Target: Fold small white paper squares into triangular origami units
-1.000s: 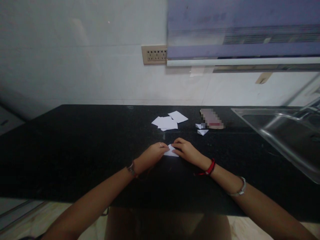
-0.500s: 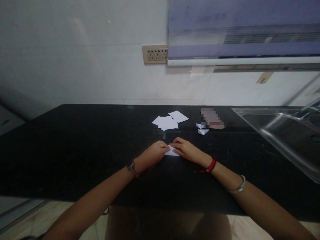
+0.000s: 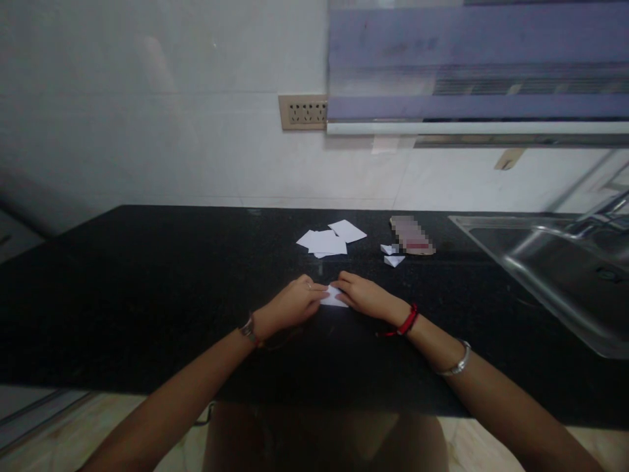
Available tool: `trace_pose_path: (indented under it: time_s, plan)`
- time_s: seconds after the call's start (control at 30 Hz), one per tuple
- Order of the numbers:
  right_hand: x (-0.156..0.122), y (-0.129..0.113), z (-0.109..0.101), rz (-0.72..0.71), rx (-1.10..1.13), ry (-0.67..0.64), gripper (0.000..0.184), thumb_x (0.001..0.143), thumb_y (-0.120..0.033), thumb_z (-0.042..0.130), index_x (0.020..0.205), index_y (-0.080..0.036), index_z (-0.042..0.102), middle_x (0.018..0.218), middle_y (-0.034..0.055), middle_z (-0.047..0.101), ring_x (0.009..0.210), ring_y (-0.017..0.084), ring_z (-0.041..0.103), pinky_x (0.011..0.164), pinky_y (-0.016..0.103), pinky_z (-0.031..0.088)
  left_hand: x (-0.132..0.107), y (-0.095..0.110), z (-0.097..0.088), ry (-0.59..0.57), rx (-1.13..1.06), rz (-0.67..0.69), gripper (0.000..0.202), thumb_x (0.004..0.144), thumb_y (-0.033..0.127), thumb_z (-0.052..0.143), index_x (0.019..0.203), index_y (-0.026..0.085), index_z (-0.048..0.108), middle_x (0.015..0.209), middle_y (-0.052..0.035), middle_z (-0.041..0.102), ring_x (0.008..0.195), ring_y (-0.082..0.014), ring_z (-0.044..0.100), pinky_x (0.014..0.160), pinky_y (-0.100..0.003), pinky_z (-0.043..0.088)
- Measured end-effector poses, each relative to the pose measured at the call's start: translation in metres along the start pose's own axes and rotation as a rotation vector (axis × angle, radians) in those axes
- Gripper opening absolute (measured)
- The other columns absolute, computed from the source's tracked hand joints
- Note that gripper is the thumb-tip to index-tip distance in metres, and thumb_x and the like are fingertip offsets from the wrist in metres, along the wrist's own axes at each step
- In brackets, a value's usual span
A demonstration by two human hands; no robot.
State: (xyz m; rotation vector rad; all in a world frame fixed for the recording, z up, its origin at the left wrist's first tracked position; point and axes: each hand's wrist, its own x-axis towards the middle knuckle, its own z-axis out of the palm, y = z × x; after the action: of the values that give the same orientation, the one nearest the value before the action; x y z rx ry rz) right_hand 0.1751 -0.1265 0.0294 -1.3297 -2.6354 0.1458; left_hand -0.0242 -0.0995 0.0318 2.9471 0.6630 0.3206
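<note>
A small folded piece of white paper (image 3: pixel 334 298) lies on the black countertop, between my two hands. My left hand (image 3: pixel 296 300) grips its left side, fingers closed together at the edge. On the other side my right hand (image 3: pixel 361 294) pinches the upper right part of the paper, its fingertips covering that edge. Beyond them rests a loose pile of white paper sheets (image 3: pixel 327 242). To the right of the pile sit two small folded paper pieces, one of them this white folded piece (image 3: pixel 394 261).
A blurred-out flat pinkish object (image 3: pixel 413 236) lies behind the folded pieces. A metal sink (image 3: pixel 533 275) with a tap (image 3: pixel 597 216) is set into the counter (image 3: pixel 147 295) at the right. Wall sockets (image 3: pixel 307 113) are above the counter.
The view has shifted slightly. My left hand has moved a little leftward along the paper's edge; my right hand stays at its place on the paper.
</note>
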Motion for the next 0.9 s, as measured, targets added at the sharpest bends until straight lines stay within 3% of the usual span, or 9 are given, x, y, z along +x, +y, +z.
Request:
trace_pose_path:
  time_s: [0.13,0.27,0.6,0.73,0.9]
  plan:
    - [-0.001,0.000,-0.001,-0.005,-0.010,-0.005,0.028,0.084,-0.026,0.039,0.108,-0.015,0.050,0.093,0.0087,0.049,0.083,0.017,0.051,0.072,0.028,0.043,-0.003,0.002,-0.012,-0.062,0.029,-0.041,0.018,0.082,0.018,0.040,0.083,0.018,0.057,0.078,-0.0025,0.059,0.072,-0.0141,0.046,0.065,-0.025,0.036]
    - [-0.001,-0.001,-0.003,-0.001,-0.016,-0.009,0.029,0.084,-0.025,0.039,0.108,-0.014,0.050,0.093,0.0087,0.049,0.081,0.016,0.051,0.071,0.027,0.043,-0.006,0.004,-0.020,-0.109,0.047,-0.053,0.021,0.083,0.020,0.038,0.076,0.017,0.057,0.069,-0.0027,0.056,0.067,-0.0133,0.046,0.060,-0.024,0.034]
    - [-0.007,0.004,0.001,-0.050,0.049,0.039,0.026,0.084,-0.027,0.041,0.103,-0.016,0.056,0.089,0.0065,0.052,0.081,0.014,0.050,0.072,0.025,0.041,-0.003,-0.003,-0.008,-0.069,0.029,-0.043,0.020,0.080,0.022,0.044,0.098,0.020,0.054,0.086,-0.0035,0.055,0.079,-0.0149,0.048,0.068,-0.025,0.038]
    - [-0.009,0.002,-0.001,-0.081,0.063,0.018,0.025,0.085,-0.026,0.039,0.091,-0.016,0.061,0.086,0.0063,0.054,0.079,0.013,0.051,0.071,0.024,0.041,-0.002,-0.006,0.000,-0.069,0.044,-0.019,0.018,0.081,0.025,0.044,0.094,0.020,0.055,0.087,-0.0036,0.053,0.078,-0.0146,0.048,0.066,-0.024,0.039]
    - [-0.011,-0.001,-0.005,-0.098,0.071,-0.007,0.024,0.081,-0.030,0.046,0.094,-0.016,0.060,0.090,0.0074,0.053,0.084,0.016,0.050,0.074,0.025,0.041,0.001,-0.012,0.005,-0.020,0.002,0.002,0.018,0.083,0.027,0.042,0.092,0.019,0.056,0.092,-0.0035,0.054,0.084,-0.0148,0.047,0.072,-0.025,0.039]
